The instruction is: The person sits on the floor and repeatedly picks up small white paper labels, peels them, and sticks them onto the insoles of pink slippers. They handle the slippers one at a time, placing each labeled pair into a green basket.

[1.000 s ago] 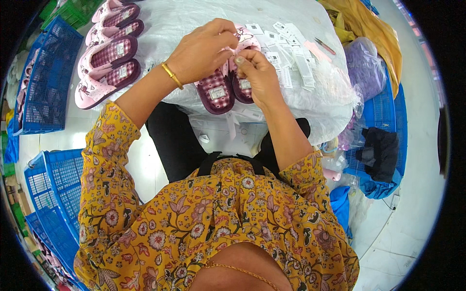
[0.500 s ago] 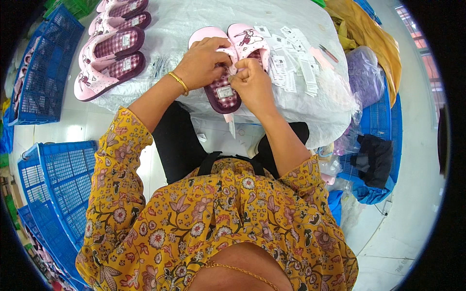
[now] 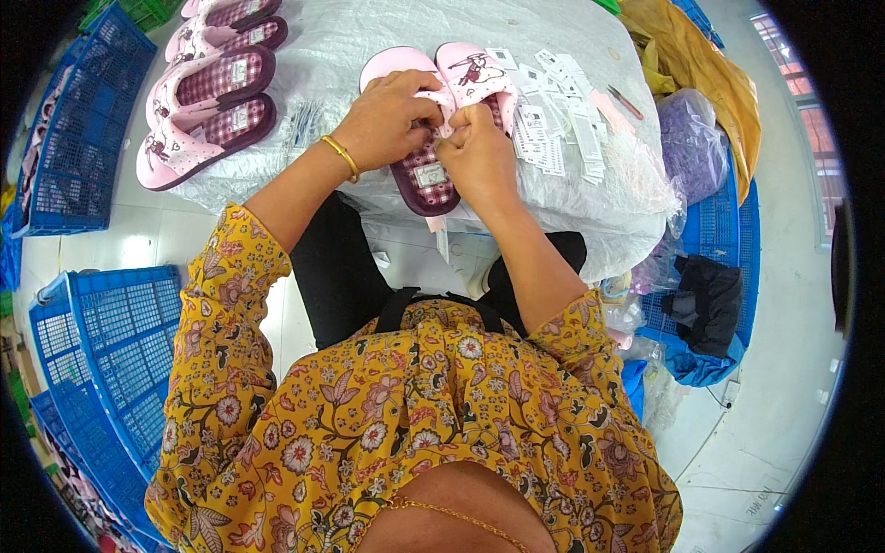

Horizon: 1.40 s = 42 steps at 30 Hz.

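Observation:
A pair of pink slippers (image 3: 426, 186) with plaid insoles and dark soles lies side by side in front of me, toes pointing away. My left hand (image 3: 395, 120) curls over the upper of the left slipper, its fingers reaching in at the opening and gripping it. Close against it, my right hand (image 3: 477, 152) pinches thumb and fingers together at the inner edges of the two slippers. Whatever sits in that pinch is too small and covered to name. Much of the right slipper (image 3: 472, 72) is hidden behind my right hand.
More pink slippers (image 3: 207, 124) stand at the table's left. White printed tags (image 3: 548, 111) lie scattered right of the pair, near a small pen-like tool (image 3: 625, 101). Thin plastic fasteners (image 3: 302, 124) lie on the plastic-covered table (image 3: 355, 28). Blue crates (image 3: 120, 341) stand on the floor.
My right hand has turned slightly, its fingers drawing closer together at the slipper edges. My left hand keeps its hold, and the slippers stay nearly in place.

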### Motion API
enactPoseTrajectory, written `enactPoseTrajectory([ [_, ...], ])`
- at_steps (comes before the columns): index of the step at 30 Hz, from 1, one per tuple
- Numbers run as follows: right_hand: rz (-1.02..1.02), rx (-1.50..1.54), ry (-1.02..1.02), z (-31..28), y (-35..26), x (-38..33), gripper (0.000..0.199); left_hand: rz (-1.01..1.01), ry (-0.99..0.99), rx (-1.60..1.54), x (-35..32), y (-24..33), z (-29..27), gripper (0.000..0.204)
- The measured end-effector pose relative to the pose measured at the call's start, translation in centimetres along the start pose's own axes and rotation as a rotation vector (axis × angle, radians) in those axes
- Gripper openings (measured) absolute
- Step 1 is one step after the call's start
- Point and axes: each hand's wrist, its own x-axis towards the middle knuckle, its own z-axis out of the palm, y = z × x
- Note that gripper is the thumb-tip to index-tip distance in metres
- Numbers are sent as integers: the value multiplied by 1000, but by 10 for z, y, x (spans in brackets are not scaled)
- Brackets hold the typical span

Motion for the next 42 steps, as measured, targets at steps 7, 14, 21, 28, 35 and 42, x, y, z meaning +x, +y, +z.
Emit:
enactPoseTrajectory([
  [7, -50, -123, 26, 3, -8, -1, 28, 15, -29, -2, 3, -5, 3, 16],
  [14, -165, -12, 126, 9, 5, -2, 26, 3, -127, 137, 16, -7, 5, 12],
  [21, -219, 217, 118, -12, 20, -19, 23, 167, -154, 479, 19, -2, 13, 22],
  [28, -458, -200, 142, -32, 43, -96, 36, 60, -176, 342, 23, -6, 9, 22],
  [35, -426, -418, 199, 9, 54, -98, 38, 57, -108, 340, 18, -3, 12, 18],
  [42, -505, -390, 212, 0, 60, -98, 19, 57, -94, 341, 14, -3, 14, 18],
])
